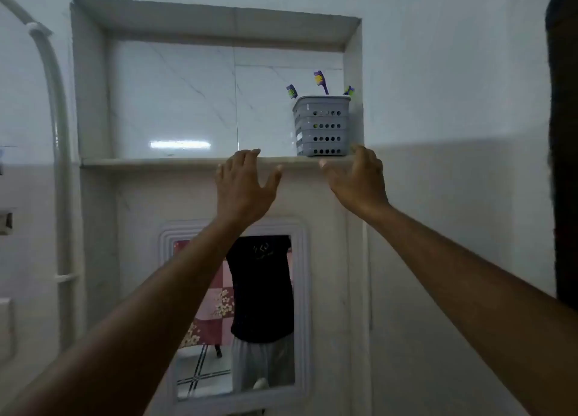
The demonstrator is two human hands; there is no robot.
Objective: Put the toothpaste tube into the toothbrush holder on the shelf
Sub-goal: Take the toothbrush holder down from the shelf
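Toothbrush holder (322,126) (grey perforated plastic, squarish) stands on the shelf (156,161).

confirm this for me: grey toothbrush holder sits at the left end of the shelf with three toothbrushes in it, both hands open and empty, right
Not quite. The head view shows the grey toothbrush holder at the right end of the shelf, not the left. The rest holds: three toothbrushes stick out of it, and the left hand and right hand are both open and empty.

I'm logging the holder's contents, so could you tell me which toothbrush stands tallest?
The middle toothbrush: its purple head rises well above the left toothbrush and right toothbrush.
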